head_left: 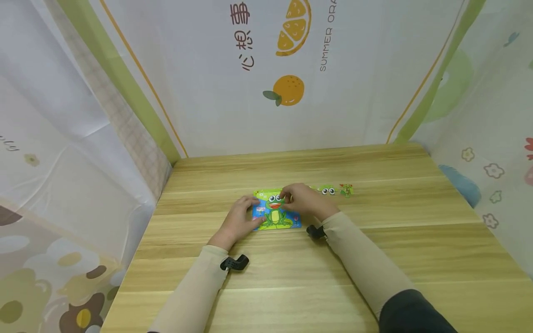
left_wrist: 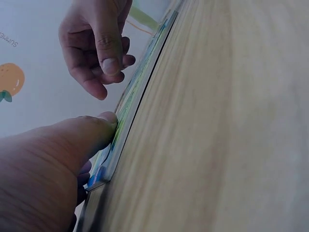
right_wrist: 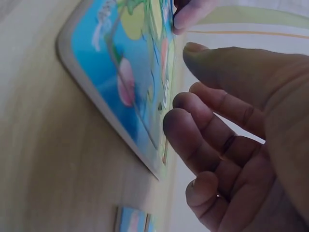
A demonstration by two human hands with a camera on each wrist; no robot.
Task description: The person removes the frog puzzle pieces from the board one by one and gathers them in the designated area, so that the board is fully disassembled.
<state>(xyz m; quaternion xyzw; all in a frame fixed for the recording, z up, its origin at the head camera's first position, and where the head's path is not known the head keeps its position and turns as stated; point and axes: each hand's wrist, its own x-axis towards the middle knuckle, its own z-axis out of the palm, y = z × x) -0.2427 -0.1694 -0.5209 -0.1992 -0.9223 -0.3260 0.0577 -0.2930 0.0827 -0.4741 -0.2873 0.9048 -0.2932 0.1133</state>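
A flat jigsaw puzzle (head_left: 275, 216) with a cartoon frog on a blue and green ground lies on the wooden table. My left hand (head_left: 238, 219) holds it at the left side, fingers along the left edge and thumb on the picture near the front. The left wrist view shows that thumb resting on the face of the puzzle (left_wrist: 126, 113). Over the puzzle's right part is my right hand (head_left: 304, 200), fingers loosely bent. In the right wrist view its thumb and fingertips (right_wrist: 181, 128) stand apart, with nothing visible between them.
Right of the puzzle lie a small piece with frog eyes (head_left: 328, 190) and another with red and green print (head_left: 346, 190). Part of a further piece (head_left: 314, 188) shows beside the right hand. Printed cloth (head_left: 208, 106) hangs behind and on both sides of the table.
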